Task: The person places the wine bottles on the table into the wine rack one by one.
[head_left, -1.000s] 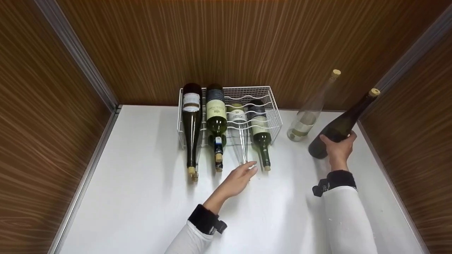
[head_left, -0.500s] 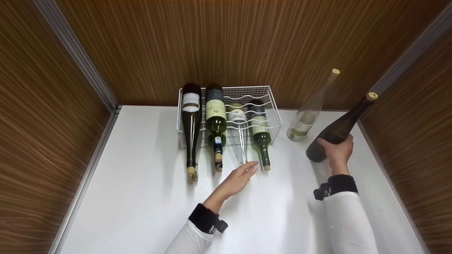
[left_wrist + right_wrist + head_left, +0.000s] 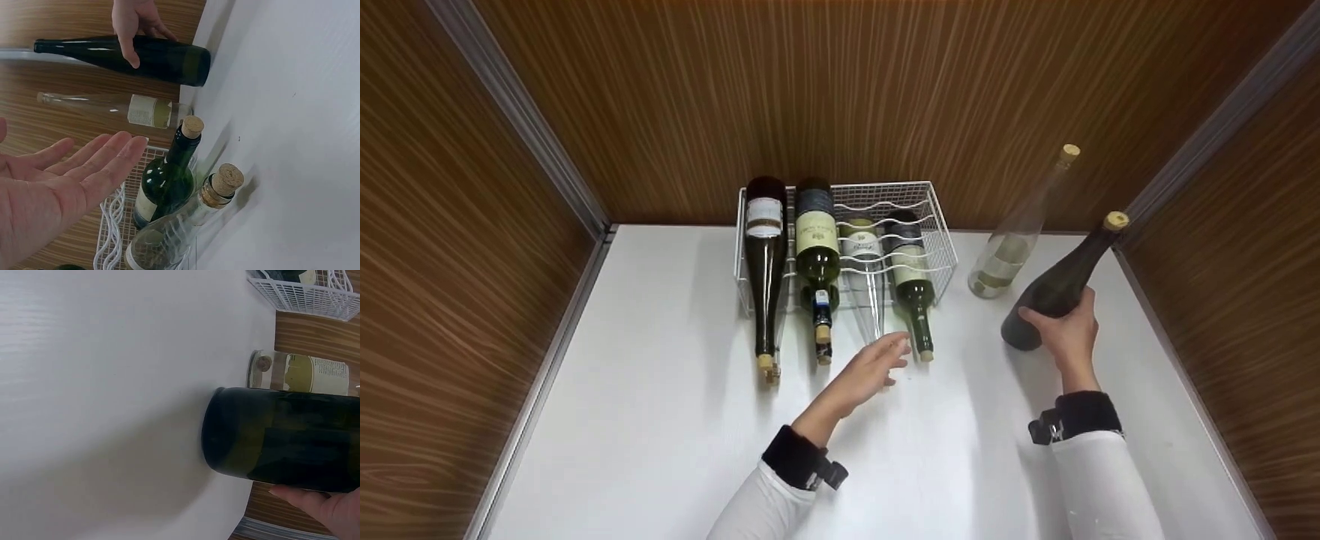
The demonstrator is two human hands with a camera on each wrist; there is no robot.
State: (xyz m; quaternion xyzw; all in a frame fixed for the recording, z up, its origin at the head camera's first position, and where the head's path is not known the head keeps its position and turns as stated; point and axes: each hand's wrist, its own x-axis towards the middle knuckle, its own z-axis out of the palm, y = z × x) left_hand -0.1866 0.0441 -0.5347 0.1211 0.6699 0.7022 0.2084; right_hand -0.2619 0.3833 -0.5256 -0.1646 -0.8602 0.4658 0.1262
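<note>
My right hand (image 3: 1069, 336) grips a dark corked wine bottle (image 3: 1059, 283) around its lower body, thumb on the near side. The bottle is roughly upright; I cannot tell whether its base touches the table. Just left of it stands a clear corked bottle (image 3: 1003, 259) with a pale label. My left hand (image 3: 871, 373) holds nothing, its fingers spread beside the necks of a clear bottle (image 3: 867, 289) and a green bottle (image 3: 915, 296) lying in the white wire rack (image 3: 945, 247). In the left wrist view, its palm (image 3: 45, 202) is beside the corked necks.
At the rack's left side lie a long dark bottle (image 3: 766, 277) and a green bottle (image 3: 817, 240), with more necks under them. Corks point toward me over the white table (image 3: 660, 420). Wood-grain panels (image 3: 675, 97) stand at the back and both sides.
My right hand has brought the dark bottle left and toward me, closer to upright. The left hand has shifted slightly and its fingers have spread. The racked bottles have stayed put.
</note>
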